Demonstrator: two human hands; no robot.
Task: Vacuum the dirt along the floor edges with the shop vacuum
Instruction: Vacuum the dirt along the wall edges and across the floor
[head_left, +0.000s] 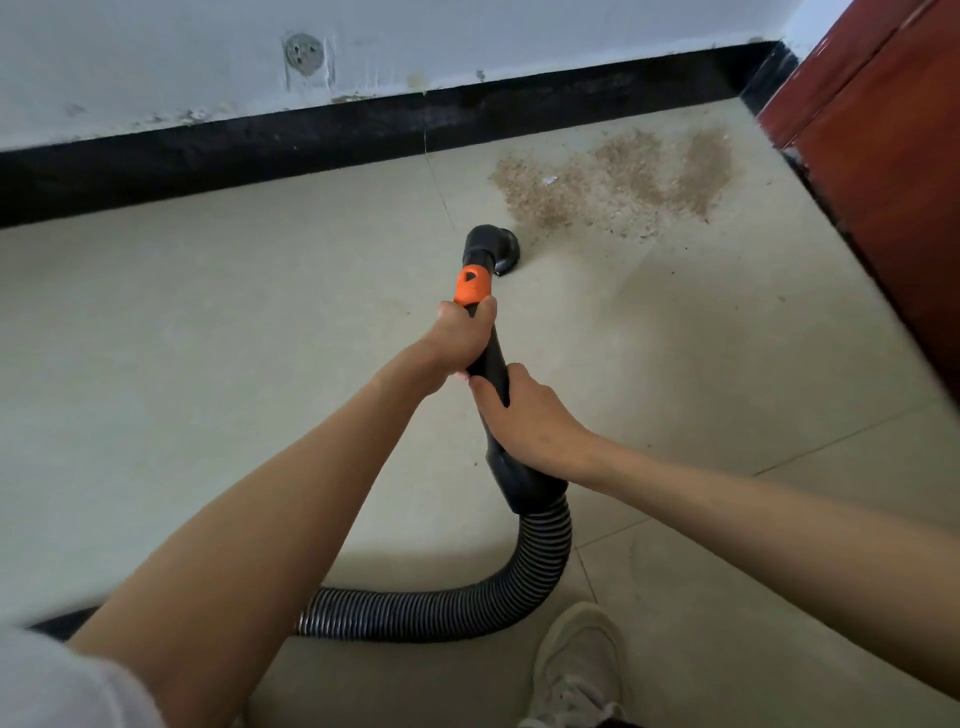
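A black vacuum wand (493, 358) with an orange collar (471, 285) points away from me across the pale tiled floor. Its round black nozzle (493, 247) rests on the floor at the near-left edge of a brown patch of dirt (623, 179). My left hand (460, 340) grips the wand just below the orange collar. My right hand (524, 413) grips it lower down, above the cuff. A black ribbed hose (467, 597) curls from the cuff down and to the left, passing under my left forearm.
A black baseboard (260, 150) runs along the white wall at the back. A dark red wooden door or cabinet (893, 171) stands at the right, with the dirt in the corner between them. My pale shoe (576, 670) is at the bottom.
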